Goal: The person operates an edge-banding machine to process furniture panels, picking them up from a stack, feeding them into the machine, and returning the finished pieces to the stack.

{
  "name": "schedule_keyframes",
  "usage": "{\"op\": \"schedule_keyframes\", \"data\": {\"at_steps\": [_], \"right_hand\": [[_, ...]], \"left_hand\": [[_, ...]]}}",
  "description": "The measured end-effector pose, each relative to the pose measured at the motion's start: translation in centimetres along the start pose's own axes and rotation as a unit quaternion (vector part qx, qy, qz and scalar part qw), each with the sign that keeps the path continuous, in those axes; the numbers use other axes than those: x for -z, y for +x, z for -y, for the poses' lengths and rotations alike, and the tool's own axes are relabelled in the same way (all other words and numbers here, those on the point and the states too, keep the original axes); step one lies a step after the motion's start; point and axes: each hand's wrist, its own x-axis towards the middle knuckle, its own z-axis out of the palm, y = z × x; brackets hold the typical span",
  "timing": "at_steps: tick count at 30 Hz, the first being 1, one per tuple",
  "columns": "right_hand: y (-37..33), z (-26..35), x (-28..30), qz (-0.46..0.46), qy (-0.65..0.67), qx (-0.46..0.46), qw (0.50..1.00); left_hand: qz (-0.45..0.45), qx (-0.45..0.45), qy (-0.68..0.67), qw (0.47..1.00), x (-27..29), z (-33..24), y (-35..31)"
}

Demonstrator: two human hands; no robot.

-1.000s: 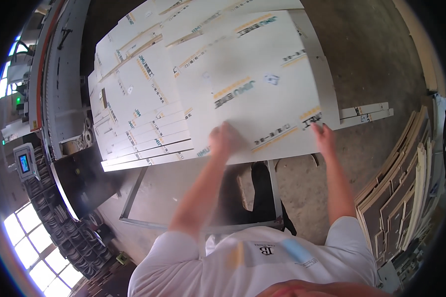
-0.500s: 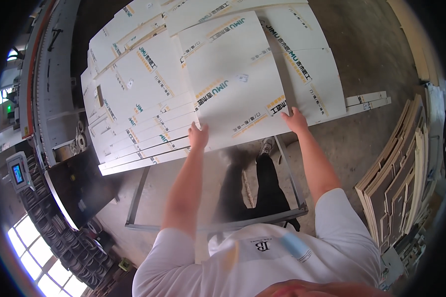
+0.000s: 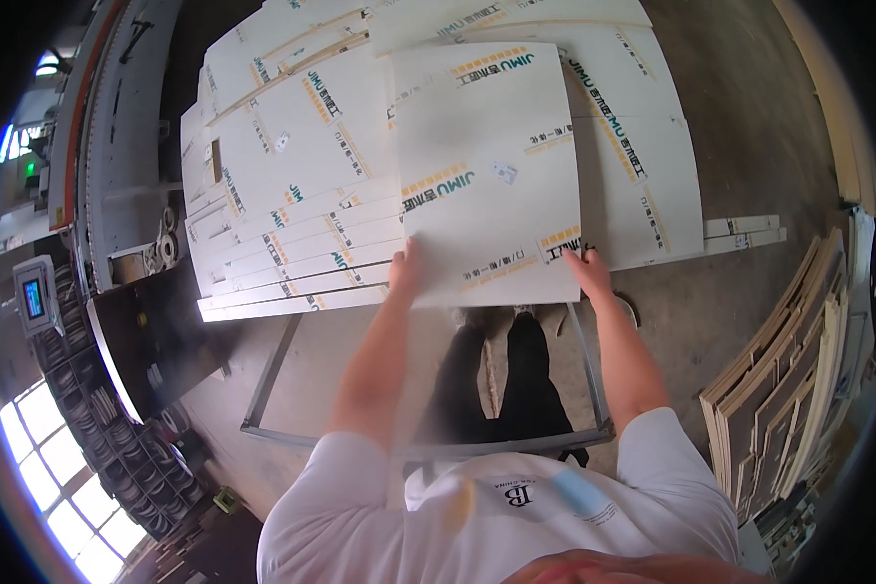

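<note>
A large white printed panel (image 3: 492, 127) lies over a spread of other white panels, its near edge sticking out past theirs. Gripping its left edge near the front corner is my left hand (image 3: 406, 270), fingers hidden under the board. On the opposite edge, my right hand (image 3: 591, 273) holds the same panel, thumb on top and the other fingers out of sight. A small white label (image 3: 503, 172) is stuck on the panel. To its left lie wide panels and narrow strips (image 3: 292, 302); on its right side another white panel (image 3: 642, 175) shows partly from beneath.
A grey metal frame (image 3: 273, 375) stands on the floor around my legs. Brown boards (image 3: 779, 360) lean in a stack at the right. A long machine (image 3: 127, 146) runs along the left, with a small control screen (image 3: 35, 299) and rolls of edging (image 3: 117, 438) nearby.
Both hands have drawn the panel toward me, so its near edge now overhangs the pile. The view has shifted slightly, and my feet show closer together.
</note>
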Motion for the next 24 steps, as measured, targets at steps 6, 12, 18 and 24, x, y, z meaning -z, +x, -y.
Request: {"op": "schedule_keyframes", "data": {"at_steps": [6, 12, 18, 24], "right_hand": [[-1.8, 1.4, 4.6, 0.137, 0.204, 0.082, 0.966], [-8.7, 7.0, 9.9, 0.158, 0.201, 0.045, 0.966], [-18.9, 6.6, 6.4, 0.136, 0.223, 0.134, 0.956], [-32.9, 13.0, -2.0, 0.216, 0.184, 0.308, 0.908]], "left_hand": [[0.103, -0.026, -0.089, 0.99, 5.0, 0.1, -4.8], [0.15, -0.018, -0.246, 0.957, 14.4, -11.7, -19.1], [0.104, -0.046, -0.274, 0.955, 22.8, -4.3, -26.6], [-0.012, -0.071, -0.392, 0.917, 33.2, 10.8, -36.9]]}}
